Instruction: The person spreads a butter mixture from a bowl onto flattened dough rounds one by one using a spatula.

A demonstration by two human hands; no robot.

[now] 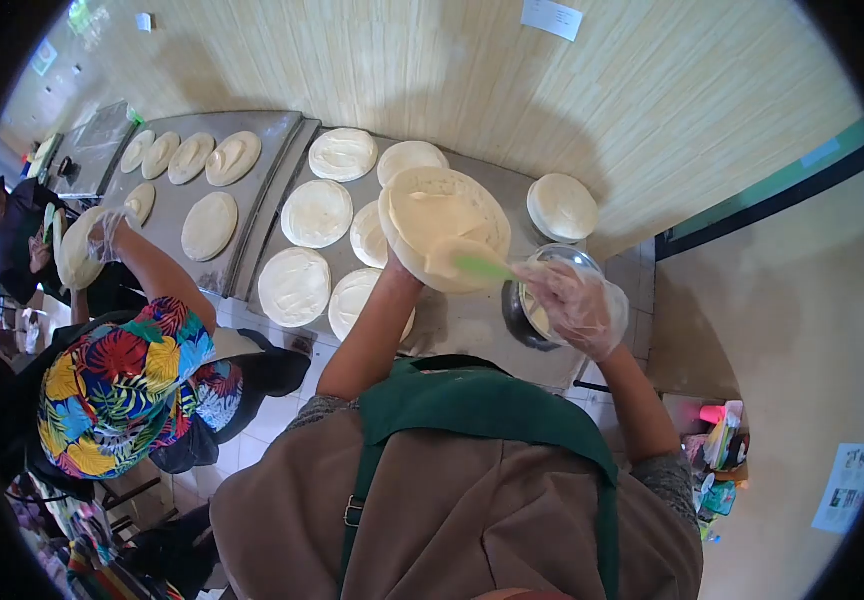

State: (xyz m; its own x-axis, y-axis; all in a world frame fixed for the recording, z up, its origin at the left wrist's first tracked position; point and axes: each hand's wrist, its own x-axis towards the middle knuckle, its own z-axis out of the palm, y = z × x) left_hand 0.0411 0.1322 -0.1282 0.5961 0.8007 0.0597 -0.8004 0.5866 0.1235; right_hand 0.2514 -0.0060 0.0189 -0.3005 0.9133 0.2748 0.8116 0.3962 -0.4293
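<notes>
A round flat cake layer (442,205) topped with pale cream rests on my left hand (404,272), which supports it from below at its near left edge; most of those fingers are hidden under it. My right hand (577,303), in a clear plastic glove, grips a spatula (482,264) with a green part and a cream-covered end. The spatula's end is over the lower right part of the cream. Under my right hand, a metal bowl (519,318) holding pale cream stands on the table, partly hidden.
Several cream-topped rounds (316,214) lie on the grey table (462,335). One stack of rounds (562,208) stands at the back right. At left, a co-worker in a floral shirt (117,385) holds another round (80,250); another person stands beyond.
</notes>
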